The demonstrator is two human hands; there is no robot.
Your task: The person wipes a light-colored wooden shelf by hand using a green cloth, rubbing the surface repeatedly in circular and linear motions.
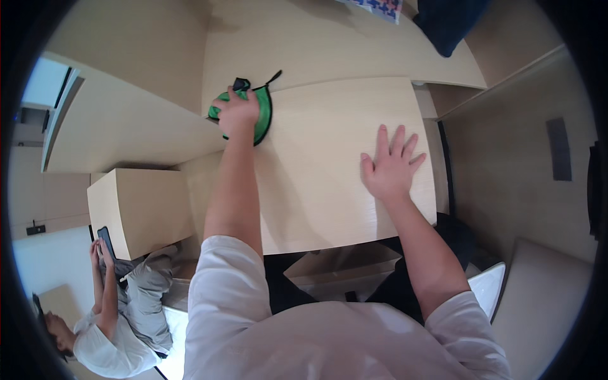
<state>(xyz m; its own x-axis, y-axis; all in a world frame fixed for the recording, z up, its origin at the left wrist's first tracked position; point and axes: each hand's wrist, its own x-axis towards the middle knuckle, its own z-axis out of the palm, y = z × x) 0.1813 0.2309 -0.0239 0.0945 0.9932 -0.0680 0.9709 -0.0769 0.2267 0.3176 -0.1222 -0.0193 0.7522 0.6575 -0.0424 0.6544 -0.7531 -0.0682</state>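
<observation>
Person in a white T-shirt (229, 278) at a pale wood desktop (329, 164), both arms stretched fwd. L hand (239, 117) is on a green pouch (263, 117) w/ black edging, at the desktop's far L corner, nr the wood side panel (133, 123). Palm covers much of the pouch; fingers bend over its far side, nr a small black piece (240, 83). A thin black strap (275, 76) sticks out past the far R of the pouch. From here I can't tell if the L fingers are clamped on it or just resting.

R hand (391, 174) is palm down toward the desktop's R side, fingers & thumb spread wide apart, holding nothing, well apart from the pouch.

Beyond the desktop's far edge, top R: dark blue cloth (448, 28) and, L of it, part of a red-blue-white patterned item (383, 9); cut off, so can't tell what it is.

Lower L, a 2nd person (114, 345) sits in a white top & grey trousers (149, 282), holding a dark phone (105, 238) w/ both hands, beside a pale wood cabinet (155, 206).
</observation>
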